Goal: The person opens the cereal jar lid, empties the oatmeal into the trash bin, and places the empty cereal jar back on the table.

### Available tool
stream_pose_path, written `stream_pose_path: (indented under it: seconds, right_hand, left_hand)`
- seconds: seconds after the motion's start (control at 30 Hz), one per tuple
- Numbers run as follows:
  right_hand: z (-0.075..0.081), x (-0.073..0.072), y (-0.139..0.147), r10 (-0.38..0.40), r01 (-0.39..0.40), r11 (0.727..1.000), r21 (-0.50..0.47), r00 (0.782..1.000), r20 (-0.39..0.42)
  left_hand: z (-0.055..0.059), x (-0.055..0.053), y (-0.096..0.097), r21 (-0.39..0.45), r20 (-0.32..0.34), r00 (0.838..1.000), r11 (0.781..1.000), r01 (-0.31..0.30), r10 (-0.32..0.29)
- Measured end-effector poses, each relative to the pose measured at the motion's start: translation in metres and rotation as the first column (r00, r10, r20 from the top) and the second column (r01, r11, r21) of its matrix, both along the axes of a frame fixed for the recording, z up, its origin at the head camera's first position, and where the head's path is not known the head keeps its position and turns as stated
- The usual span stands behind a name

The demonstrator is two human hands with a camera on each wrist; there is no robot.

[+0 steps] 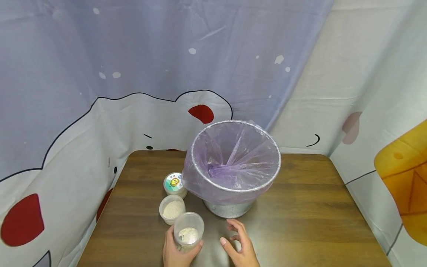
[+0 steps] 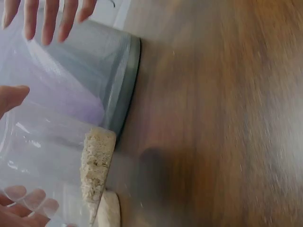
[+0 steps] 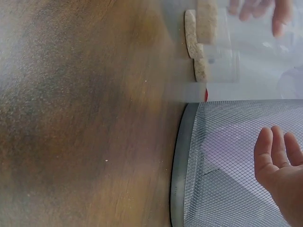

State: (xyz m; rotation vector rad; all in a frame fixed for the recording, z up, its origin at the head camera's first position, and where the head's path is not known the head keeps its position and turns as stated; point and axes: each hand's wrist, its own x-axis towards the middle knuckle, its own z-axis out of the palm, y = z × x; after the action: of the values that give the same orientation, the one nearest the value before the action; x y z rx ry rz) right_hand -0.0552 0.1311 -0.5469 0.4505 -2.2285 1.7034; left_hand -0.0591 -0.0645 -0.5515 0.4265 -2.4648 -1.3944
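Note:
My left hand (image 1: 176, 254) grips a clear plastic jar (image 1: 188, 222) around its lower part. The jar has no lid, and pale crumbly material (image 2: 97, 158) lies at its bottom, sloping in the left wrist view. To the right, my right hand (image 1: 242, 246) is held over the table with fingers loosely bent and nothing in them. Beyond both hands stands a metal mesh bin (image 3: 227, 189), lined with a translucent purple bag (image 1: 221, 170) folded over its rim. Just behind the held jar is another uncovered jar (image 1: 172, 210) of similar pale material.
A third jar (image 1: 174, 182) with a printed lid stands at the back left, beside the bin. All of these stand on a brown wooden table (image 1: 310, 222). Printed cloth (image 1: 150, 55) hangs behind the table and along its sides.

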Motion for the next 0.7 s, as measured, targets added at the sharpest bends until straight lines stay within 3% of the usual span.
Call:
stream_pose_path:
  seconds: [0.17, 0.4, 0.53, 0.7]
  right_hand:
    - [0.003, 0.002, 0.001, -0.005, 0.005, 1.0, -0.007, 0.999, 0.035]
    - [0.008, 0.001, 0.003, 0.0, 0.002, 1.0, -0.029, 0.999, 0.046]
    - [0.009, 0.001, 0.005, 0.006, -0.005, 0.999, -0.033, 1.0, 0.029]
    - [0.012, 0.0, 0.007, 0.009, -0.012, 0.999, -0.046, 0.998, -0.065]
  left_hand:
    - [0.002, 0.001, 0.013, 0.012, -0.118, 0.987, 0.994, 0.107, -0.105]
    - [0.001, -0.001, 0.026, -0.066, -0.246, 0.945, 0.976, 0.207, -0.217]
    - [0.003, -0.002, 0.034, -0.133, -0.315, 0.907, 0.96, 0.248, -0.278]
    - [0.007, -0.006, 0.045, -0.232, -0.401, 0.848, 0.934, 0.272, -0.346]
